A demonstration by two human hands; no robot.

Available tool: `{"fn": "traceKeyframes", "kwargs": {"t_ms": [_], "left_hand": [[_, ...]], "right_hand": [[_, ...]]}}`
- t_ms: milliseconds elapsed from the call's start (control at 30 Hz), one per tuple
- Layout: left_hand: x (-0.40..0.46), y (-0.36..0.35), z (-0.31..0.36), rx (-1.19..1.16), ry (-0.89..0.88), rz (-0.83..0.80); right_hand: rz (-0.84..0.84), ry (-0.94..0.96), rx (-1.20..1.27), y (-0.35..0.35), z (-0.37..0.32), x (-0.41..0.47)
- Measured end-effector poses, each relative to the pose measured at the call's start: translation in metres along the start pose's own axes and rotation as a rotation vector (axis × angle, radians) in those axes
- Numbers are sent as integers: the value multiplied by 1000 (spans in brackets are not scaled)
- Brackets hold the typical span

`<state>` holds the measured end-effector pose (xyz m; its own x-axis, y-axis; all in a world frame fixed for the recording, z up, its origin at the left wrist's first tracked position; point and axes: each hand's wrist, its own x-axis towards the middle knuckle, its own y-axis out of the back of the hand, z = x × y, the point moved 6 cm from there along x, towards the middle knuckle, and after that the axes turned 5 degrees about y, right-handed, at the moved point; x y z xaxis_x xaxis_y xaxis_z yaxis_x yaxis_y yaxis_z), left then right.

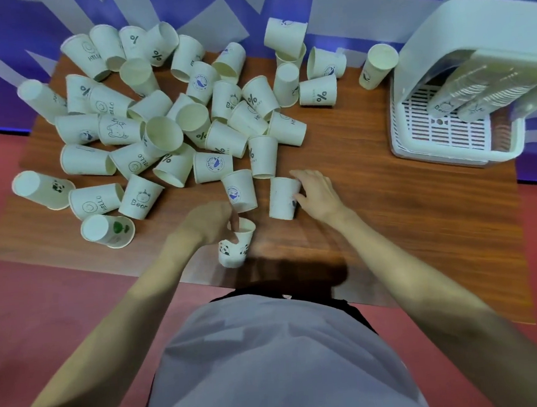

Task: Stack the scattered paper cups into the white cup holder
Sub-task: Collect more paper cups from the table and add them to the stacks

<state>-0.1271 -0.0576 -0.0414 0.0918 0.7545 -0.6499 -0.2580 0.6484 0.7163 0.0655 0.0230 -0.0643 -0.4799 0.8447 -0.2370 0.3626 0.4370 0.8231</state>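
Several white printed paper cups (pixel 158 122) lie scattered over the left and middle of the wooden table (pixel 390 219). My left hand (pixel 209 221) grips the rim of an upright panda cup (pixel 236 246) near the front edge; it looks like a short nested stack. My right hand (pixel 316 193) is closed around the side of an upside-down cup (pixel 281 197) just right of a whale-logo cup (pixel 239 191). The white cup holder (pixel 462 69) stands at the right, with two rows of stacked cups (pixel 473 90) hanging inside it.
A white slotted drip tray (pixel 441 132) forms the holder's base. One cup (pixel 376 64) stands alone left of the holder. Purple patterned wall runs behind the table and red floor surrounds it. Bare wood lies between my right hand and the holder.
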Motion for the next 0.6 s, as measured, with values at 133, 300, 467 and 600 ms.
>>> {"fn": "traceKeyframes", "kwargs": {"t_ms": [133,300,467,600], "left_hand": [[-1,24,32,-93,-59,28],[10,48,84,-157,-163,88],[30,69,149,-125,-275,187],[49,82,205,-86,-364,212]], "right_hand": [[92,-30,121,7,20,-12],[112,-118,251,39,61,-40],[386,-167,296,104,104,-73],[653,-180,255,159,140,-101]]}}
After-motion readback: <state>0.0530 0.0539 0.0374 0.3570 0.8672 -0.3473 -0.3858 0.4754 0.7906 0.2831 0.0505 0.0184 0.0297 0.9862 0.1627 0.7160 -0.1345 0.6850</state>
